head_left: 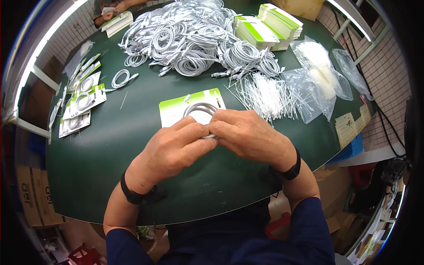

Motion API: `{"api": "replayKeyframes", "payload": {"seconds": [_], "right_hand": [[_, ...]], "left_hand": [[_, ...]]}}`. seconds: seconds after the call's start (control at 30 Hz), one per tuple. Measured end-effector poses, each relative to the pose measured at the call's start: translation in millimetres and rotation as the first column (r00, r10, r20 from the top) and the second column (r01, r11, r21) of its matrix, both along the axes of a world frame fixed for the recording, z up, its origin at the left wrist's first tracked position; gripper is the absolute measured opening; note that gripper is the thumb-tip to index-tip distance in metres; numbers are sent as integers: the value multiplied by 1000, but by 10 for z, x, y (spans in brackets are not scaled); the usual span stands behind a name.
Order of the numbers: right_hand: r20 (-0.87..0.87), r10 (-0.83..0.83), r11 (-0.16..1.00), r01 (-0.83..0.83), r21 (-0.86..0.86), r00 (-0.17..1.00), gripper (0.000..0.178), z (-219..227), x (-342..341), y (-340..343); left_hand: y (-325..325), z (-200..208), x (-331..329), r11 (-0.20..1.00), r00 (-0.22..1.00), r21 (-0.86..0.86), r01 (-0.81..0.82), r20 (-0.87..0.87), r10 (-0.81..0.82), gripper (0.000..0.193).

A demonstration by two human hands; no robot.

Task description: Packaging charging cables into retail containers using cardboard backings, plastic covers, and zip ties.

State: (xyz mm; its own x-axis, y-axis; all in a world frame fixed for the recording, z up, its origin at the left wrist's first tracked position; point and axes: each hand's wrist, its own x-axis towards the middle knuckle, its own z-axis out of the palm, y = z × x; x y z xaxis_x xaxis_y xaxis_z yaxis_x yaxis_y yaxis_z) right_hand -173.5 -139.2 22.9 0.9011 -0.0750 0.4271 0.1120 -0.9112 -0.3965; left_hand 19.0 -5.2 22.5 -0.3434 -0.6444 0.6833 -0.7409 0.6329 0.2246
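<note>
Sleeves [126,247]: navy, nearest the camera.
Left hand [176,143]: thumb and fingers pinching the near side of the coil.
Right hand [251,134]: pinching the same coil, fingertips close to the left's.
Coiled cable [201,106]: grey-white, above a green-and-white card [169,115] on the counter [132,154]; contact with the card is unclear.
Coil risk: loops could spring apart if either pinch slackens.
Card risk: uneven pressing could bend or shift it.
Ties [269,97]: loose beside the right hand; a brushing forearm could scatter them.
</note>
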Motion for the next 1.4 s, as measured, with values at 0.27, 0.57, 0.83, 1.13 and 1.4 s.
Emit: {"api": "replayKeyframes", "payload": {"seconds": [0.27,0.57,0.83,1.13,1.4], "right_hand": [[72,51,965,-68,252,996,35,162,-125,-12],[225,55,971,-104,216,973,22,115,-119,-31],[349,-58,995,27,92,935,17,-1,-68,-185],[434,-206,978,171,119,877,18,-161,-78,-456],[398,-254,964,194,184,881,15,-174,-67,-419]], "left_hand": [[65,185,24,994,998,99,39,36,-42,23],[-31,133,69,997,996,-7,71,60,-70,25],[-191,47,106,1000,998,-16,-8,60,9,25],[-235,-320,246,848,903,311,-429,134,408,71],[-297,-446,469,715,920,581,-389,211,330,95]]}}
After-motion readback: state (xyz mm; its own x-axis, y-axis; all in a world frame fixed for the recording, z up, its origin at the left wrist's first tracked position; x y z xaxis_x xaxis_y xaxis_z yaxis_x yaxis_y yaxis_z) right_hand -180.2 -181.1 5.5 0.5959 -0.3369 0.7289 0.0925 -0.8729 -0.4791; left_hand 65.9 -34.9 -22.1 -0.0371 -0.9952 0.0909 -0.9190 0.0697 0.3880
